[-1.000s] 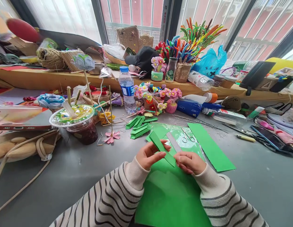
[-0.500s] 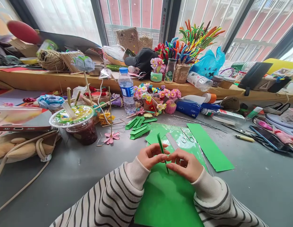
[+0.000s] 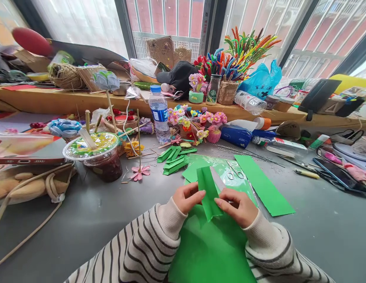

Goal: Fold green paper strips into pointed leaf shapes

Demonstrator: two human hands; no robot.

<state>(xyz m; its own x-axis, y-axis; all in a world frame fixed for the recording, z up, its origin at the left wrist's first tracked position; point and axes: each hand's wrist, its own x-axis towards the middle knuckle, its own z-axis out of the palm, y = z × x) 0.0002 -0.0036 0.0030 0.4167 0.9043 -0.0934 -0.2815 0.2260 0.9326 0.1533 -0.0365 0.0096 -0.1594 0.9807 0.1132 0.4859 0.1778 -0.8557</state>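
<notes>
A creased strip of green paper [image 3: 209, 194] is held upright between my two hands, its folds spread apart. My left hand [image 3: 189, 197] pinches its left edge, thumb in front. On the right edge, my right hand [image 3: 237, 205] grips it between thumb and fingers. Below lies a large green sheet [image 3: 212, 251] on the grey table. Just behind the hands, a pale flat blade-like strip [image 3: 217, 179] and a pair of scissors [image 3: 233, 169] rest on a clear plastic sleeve. Several folded green paper pieces [image 3: 174, 160] are piled beyond my left hand.
A long green paper strip [image 3: 264, 184] lies to the right. On the left stand a lidded drink cup [image 3: 102, 157] and a pink flower on a stem [image 3: 139, 173]. A water bottle [image 3: 159, 114] and crocheted flowers [image 3: 197, 120] are farther back, before a crowded wooden ledge [image 3: 126, 101].
The green paper was folded narrow and seen edge-on; now it is opened out into a wider creased strip. My hands have moved slightly apart.
</notes>
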